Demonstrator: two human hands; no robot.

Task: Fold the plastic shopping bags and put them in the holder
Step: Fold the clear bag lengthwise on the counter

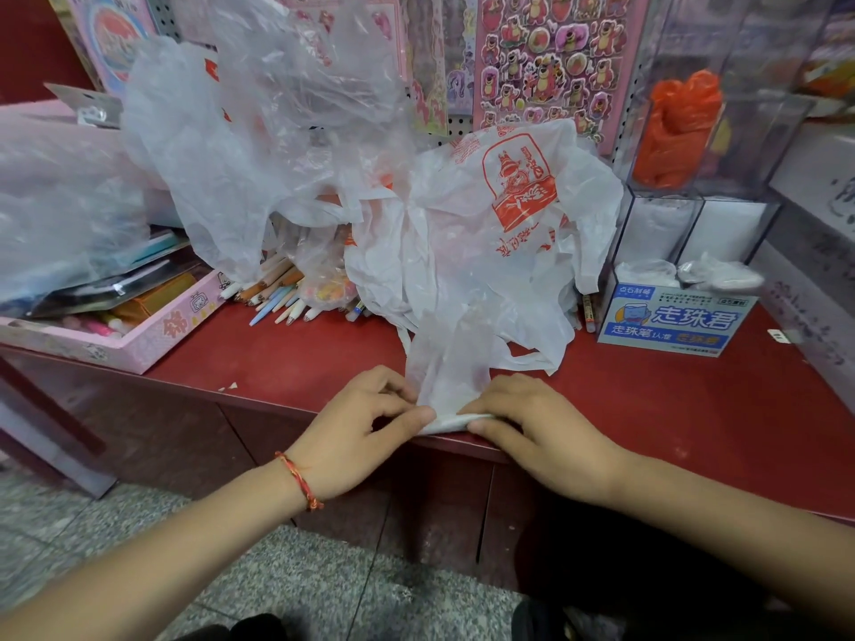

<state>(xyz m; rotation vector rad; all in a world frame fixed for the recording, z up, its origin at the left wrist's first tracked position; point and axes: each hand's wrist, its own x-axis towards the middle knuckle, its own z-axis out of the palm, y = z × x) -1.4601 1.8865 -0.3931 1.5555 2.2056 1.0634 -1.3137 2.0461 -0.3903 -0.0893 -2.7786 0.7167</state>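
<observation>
A narrow strip of translucent white plastic bag (446, 363) lies on the red counter (287, 358), running toward its front edge. My left hand (365, 418) and my right hand (536, 427) pinch the folded near end of this bag between thumbs and fingers at the counter's edge. Behind it sits a heap of crumpled white bags with red print (509, 215) and clear bags (259, 131). A clear acrylic holder (749, 131) at the back right contains an orange bag (675, 127), with folded white bags (717, 272) in its lower compartments.
A pink box (152, 335) of stationery stands at the left. Pens and pencils (282, 293) lie under the bag heap. A blue and white pen box (671, 321) sits at the right, below the holder. Sticker sheets (546, 62) hang on the back wall.
</observation>
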